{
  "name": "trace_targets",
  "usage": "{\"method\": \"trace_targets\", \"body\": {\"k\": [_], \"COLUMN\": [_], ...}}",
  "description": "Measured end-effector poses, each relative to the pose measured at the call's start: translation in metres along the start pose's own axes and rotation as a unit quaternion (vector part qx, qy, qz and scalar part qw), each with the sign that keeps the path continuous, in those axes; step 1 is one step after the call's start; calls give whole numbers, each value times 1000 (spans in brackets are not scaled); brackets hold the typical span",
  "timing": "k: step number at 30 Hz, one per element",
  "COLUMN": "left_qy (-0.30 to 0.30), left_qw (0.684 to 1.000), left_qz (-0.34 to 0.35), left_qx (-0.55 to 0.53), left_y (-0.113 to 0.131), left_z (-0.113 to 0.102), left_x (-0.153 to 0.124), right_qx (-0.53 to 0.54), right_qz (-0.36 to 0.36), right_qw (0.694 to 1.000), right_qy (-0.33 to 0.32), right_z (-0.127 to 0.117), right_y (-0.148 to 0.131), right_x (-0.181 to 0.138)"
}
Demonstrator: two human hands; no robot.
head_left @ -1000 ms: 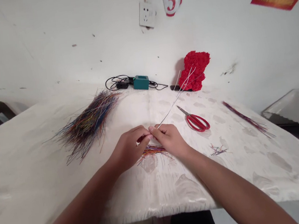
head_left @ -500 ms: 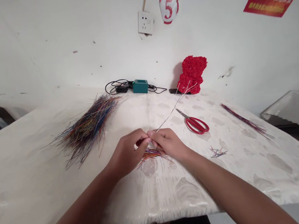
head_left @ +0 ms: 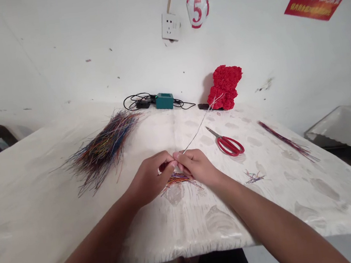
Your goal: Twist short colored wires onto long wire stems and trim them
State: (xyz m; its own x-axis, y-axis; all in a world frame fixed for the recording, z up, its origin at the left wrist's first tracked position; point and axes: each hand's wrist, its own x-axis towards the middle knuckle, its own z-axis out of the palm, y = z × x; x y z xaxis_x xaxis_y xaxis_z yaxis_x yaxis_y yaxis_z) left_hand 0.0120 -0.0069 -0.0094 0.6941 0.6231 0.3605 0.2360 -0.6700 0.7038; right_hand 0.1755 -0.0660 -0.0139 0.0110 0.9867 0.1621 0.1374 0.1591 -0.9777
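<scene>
My left hand and my right hand meet fingertip to fingertip over the middle of the table. Both are closed in a pinch on thin pale wires, which rise away to the upper right and fan apart at their far tips. The pinched ends are covered by my fingers. Right below my hands lies a small bundle of orange, red and purple wires, partly hidden by them. Red-handled scissors rest to the right of my right hand, blades pointing up and left.
A large heap of multicoloured wires lies at left. Short wire clippings and a slim wire bundle are at right. By the wall stand a teal box with black cables and a red flower-covered figure.
The wires' far tips have drawn closer together and swung slightly to the left. Both hands keep their pinch in nearly the same place.
</scene>
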Motion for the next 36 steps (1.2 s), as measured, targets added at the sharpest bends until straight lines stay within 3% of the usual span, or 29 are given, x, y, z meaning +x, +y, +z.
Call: {"method": "trace_targets", "body": {"k": [15,36], "left_qy": [-4,30], "left_qw": [999,997], "left_qz": [-5,55], "left_qx": [39,45], "left_y": [-4,-4], "left_z": [1,2], "left_x": [-2,-3], "right_qx": [-32,-22], "right_qz": [-20,-4], "right_qw": [999,1000], "right_qy": [6,18], "right_z": [1,3], "right_y": [4,5], "right_x": [1,-1]}}
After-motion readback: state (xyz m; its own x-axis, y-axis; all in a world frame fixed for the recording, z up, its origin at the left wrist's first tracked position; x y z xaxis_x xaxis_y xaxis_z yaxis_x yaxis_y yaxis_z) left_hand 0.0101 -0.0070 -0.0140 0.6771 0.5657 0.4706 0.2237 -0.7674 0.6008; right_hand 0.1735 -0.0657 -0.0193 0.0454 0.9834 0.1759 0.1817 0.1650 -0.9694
